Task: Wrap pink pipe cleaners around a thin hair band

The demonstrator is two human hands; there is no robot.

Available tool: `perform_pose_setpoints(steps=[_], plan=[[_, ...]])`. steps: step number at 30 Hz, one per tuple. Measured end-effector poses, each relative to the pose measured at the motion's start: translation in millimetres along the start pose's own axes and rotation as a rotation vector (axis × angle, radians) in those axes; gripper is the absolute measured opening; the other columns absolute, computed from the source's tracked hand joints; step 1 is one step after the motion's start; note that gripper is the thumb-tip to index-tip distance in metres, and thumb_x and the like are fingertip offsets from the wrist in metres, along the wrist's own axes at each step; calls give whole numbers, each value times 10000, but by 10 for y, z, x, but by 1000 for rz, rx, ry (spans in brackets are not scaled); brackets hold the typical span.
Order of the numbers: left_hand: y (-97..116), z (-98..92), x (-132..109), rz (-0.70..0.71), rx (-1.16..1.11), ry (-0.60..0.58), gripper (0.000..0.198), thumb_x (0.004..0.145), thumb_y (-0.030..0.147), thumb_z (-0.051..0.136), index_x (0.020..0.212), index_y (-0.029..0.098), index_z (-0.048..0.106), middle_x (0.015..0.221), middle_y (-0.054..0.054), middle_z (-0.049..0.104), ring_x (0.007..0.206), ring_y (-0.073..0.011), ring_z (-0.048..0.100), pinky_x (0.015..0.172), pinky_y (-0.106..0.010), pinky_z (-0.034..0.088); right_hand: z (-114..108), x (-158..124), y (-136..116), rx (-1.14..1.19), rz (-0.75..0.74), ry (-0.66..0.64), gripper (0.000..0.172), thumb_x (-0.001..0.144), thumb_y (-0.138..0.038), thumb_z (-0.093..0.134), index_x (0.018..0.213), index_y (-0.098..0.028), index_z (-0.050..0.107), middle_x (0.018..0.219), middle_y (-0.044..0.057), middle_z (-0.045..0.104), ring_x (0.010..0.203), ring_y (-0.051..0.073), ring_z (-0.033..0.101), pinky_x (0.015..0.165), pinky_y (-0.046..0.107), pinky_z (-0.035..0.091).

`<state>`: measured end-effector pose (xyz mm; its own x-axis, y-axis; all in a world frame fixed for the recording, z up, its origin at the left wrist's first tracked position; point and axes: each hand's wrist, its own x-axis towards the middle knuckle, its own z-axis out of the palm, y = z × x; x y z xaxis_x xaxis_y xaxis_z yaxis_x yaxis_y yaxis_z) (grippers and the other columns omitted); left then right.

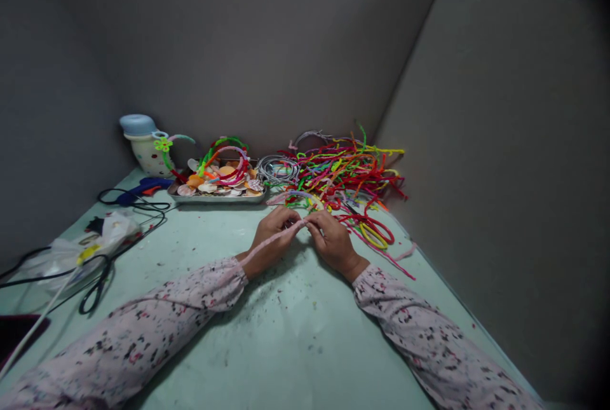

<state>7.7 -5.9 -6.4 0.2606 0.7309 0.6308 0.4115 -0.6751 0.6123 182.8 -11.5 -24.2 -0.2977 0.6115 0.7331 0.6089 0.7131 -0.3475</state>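
Observation:
Above the middle of the table, my left hand (pixel 276 232) and my right hand (pixel 333 241) meet fingertip to fingertip, both closed in a pinch. A pale pink pipe cleaner (pixel 271 239) runs from the pinched fingertips back over my left hand to the wrist. Just beyond my fingers rises a thin curved band (pixel 298 193) in pink and lilac, partly hidden by the hands. Whether it joins the pipe cleaner between my fingers, I cannot tell. Close to my right hand lie a yellow loop (pixel 373 237) and red pipe cleaners (pixel 381 225).
A heap of colourful pipe cleaners (pixel 347 165) and a coil of grey wire (pixel 277 170) lie at the back. A metal tray (pixel 219 199) holds shells and wrapped hoops. Further left are a bottle (pixel 145 149), blue-handled tool (pixel 143 189), black cable (pixel 114 257) and plastic bag (pixel 119 229).

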Motion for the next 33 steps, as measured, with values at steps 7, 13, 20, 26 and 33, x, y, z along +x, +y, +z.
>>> perform_pose_setpoints(steps=[7,13,20,26,33], plan=[[37,-8,5,-25,-30,-61,167,900,270,519,822,170,627,807,-34,630,757,-148,546,691,-264,430,-11,2,-15,3,-3,-21,149,948,-221,459,1012,-223,593,943,61,647,921,189,608,813,315,498],[18,4,-10,-68,-132,-64,229,907,319,505,811,159,637,797,-28,617,727,-134,534,670,-253,431,-8,3,-13,-6,-26,-11,141,944,-219,468,1003,-210,596,930,64,647,905,190,611,796,317,505],[4,-8,2,-95,-143,-97,284,887,381,533,764,149,639,747,-22,604,681,-127,518,631,-243,421,-3,-2,4,-25,-24,-36,146,946,-210,461,1004,-205,594,931,66,646,893,185,609,788,315,507],[-13,11,7,-86,-100,-57,207,881,332,532,814,167,637,792,-31,634,735,-145,561,671,-254,444,-3,-2,3,-24,-1,-28,150,947,-217,457,1001,-218,597,924,59,646,899,187,611,790,312,503],[-2,-4,1,-53,-48,-81,174,905,294,501,877,177,626,843,-40,638,775,-151,560,713,-268,457,0,4,4,-9,9,-14,142,944,-210,468,997,-211,599,929,60,643,913,186,607,802,309,499]])
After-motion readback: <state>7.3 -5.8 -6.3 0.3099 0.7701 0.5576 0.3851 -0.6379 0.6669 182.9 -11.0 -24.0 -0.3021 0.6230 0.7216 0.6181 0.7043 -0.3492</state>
